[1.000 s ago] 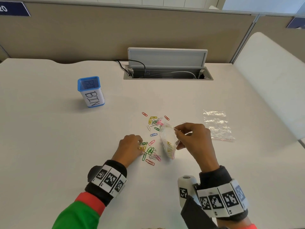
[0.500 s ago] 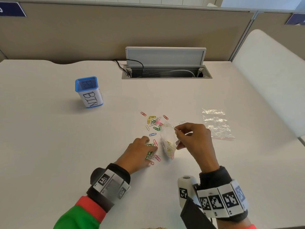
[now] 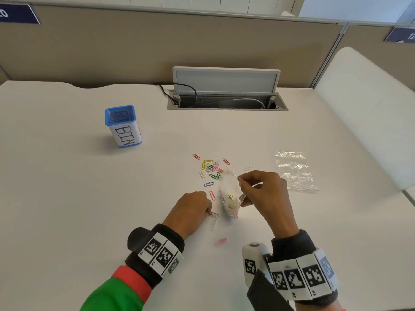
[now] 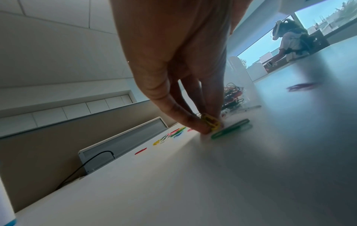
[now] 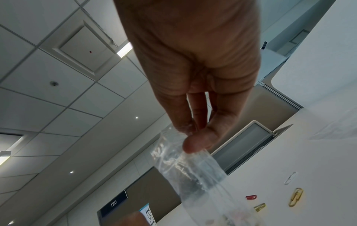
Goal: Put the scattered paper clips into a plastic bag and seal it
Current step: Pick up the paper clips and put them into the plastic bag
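Coloured paper clips (image 3: 210, 168) lie scattered on the white table (image 3: 89, 209). My right hand (image 3: 260, 189) pinches the rim of a small clear plastic bag (image 3: 230, 196) that stands open on the table with several clips inside; the pinch shows in the right wrist view, thumb on the bag (image 5: 193, 165). My left hand (image 3: 193, 205) sits just left of the bag with fingertips on the table, pinching a bunch of clips (image 4: 209, 121). A green clip (image 4: 230, 129) lies by those fingertips. A pale clip (image 3: 213, 223) and a pink clip (image 3: 221, 241) lie nearer me.
A blue-rimmed cup labelled BIN (image 3: 123, 126) stands at the left. A second clear bag (image 3: 294, 169) lies flat at the right. An open cable hatch (image 3: 226, 102) with cords is at the back. A white chair (image 3: 370, 113) borders the right edge.
My left hand has pulled back toward me from the clip pile, dragging and gathering clips; a pink clip now lies loose nearer me. The right hand and bag have stayed put.
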{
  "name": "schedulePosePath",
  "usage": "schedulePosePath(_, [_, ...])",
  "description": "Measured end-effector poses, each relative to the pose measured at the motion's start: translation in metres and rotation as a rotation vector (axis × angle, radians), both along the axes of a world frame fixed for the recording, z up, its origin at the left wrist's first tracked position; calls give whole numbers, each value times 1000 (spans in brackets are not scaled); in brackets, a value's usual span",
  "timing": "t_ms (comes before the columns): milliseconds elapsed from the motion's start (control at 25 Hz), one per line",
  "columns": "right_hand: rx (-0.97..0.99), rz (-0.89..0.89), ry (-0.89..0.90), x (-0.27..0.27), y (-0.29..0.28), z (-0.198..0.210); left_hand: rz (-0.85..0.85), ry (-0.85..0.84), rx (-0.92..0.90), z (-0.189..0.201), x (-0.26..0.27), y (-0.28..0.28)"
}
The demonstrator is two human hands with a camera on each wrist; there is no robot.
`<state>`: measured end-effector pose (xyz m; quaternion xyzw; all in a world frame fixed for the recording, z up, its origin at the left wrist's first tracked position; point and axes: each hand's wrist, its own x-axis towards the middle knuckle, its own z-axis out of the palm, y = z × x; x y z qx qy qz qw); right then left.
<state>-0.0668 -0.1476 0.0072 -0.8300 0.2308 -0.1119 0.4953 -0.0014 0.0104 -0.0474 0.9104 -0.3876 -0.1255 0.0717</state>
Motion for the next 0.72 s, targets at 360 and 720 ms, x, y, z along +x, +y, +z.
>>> schedulePosePath(360, [-13,16,23,-6,0,1,196,99,-165,7,5,4])
schedulePosePath(720, [-14,43,48,-10,-1,2,342,322,-1053,67,-5,1])
